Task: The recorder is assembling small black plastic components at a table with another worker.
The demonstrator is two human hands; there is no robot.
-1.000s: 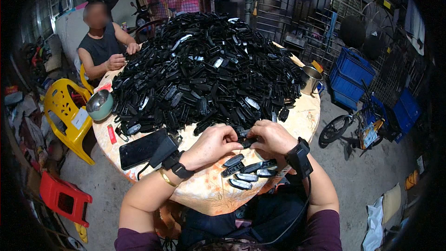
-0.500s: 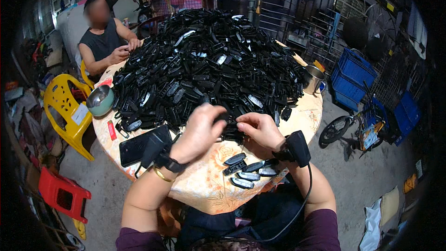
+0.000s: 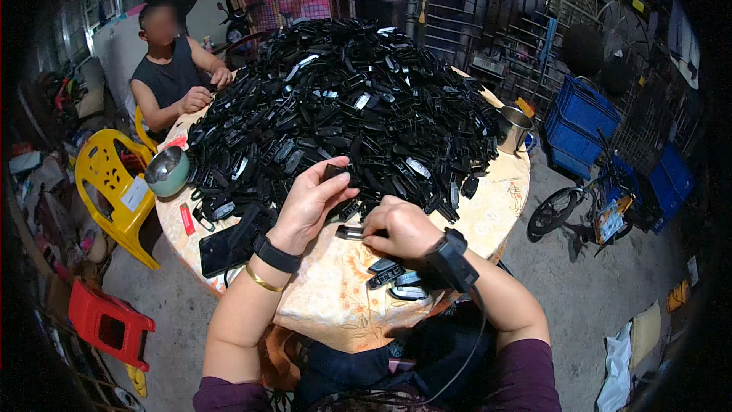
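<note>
Black casing (image 3: 349,233) juts leftward from the pinching right-hand fingers (image 3: 376,222).

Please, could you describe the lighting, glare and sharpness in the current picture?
Head view: the tablecloth is brightly lit; head view: white glints on some piled black pieces; head view: left hand fairly sharp; head view: corners fall to black.

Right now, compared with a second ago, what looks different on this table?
The left hand has moved leftward and farther out, holding up a dark piece; the right hand has shifted left and pinches a small black piece. They were close together before. The bowl, metal mug and big pile stayed put.
</note>
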